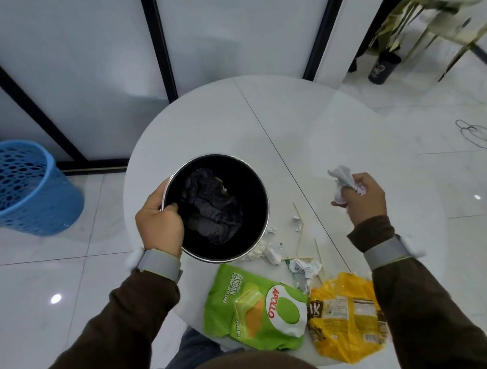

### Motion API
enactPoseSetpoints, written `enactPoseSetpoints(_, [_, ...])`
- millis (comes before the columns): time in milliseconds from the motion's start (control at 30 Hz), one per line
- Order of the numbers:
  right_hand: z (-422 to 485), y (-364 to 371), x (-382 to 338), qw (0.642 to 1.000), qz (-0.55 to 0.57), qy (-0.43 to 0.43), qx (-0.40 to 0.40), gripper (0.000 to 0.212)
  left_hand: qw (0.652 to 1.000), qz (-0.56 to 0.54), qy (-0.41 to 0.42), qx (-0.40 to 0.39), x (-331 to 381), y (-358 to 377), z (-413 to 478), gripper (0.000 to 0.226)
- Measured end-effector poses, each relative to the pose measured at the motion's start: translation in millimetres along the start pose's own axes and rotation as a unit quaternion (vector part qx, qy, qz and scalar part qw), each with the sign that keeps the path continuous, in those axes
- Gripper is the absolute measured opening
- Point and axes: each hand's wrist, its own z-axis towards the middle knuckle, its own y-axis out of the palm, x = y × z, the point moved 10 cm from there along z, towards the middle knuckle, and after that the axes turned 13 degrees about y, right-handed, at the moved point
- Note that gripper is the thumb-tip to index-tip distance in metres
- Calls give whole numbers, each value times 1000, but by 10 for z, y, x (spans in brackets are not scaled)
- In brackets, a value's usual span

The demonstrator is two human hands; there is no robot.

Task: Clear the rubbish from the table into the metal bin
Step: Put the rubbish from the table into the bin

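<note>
A round metal bin [261, 189] with a dark inside and a crumpled black bag in it sits at the left of the white round table [304, 128]. My left hand [160, 227] grips the bin's left rim. To the right of the bin, above the table, my right hand [363, 197] is closed around a crumpled white paper ball [342, 179]. Between the hands lie small paper scraps [301, 266] and thin wooden sticks [301, 239]. Near the front edge lie a green snack bag [253, 307] and a yellow snack bag [346, 315].
A blue plastic basket [20, 185] stands on the tiled floor to the left of the table. Frosted panels with black frames rise behind the table. At the back right stand another table's legs and a dark cup [382, 68] on the floor.
</note>
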Motion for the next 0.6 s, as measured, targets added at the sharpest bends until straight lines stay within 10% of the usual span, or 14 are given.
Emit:
enactPoseSetpoints(267, [-972,1279,-1013,944,-100,-296,-107,32,1000,-3,-1,10,96,34,-85,59])
enactPoseSetpoints(600, [-1327,2211,-474,870,-288,-250,-311,67,1000,1,6,20,143,-81,-147,62])
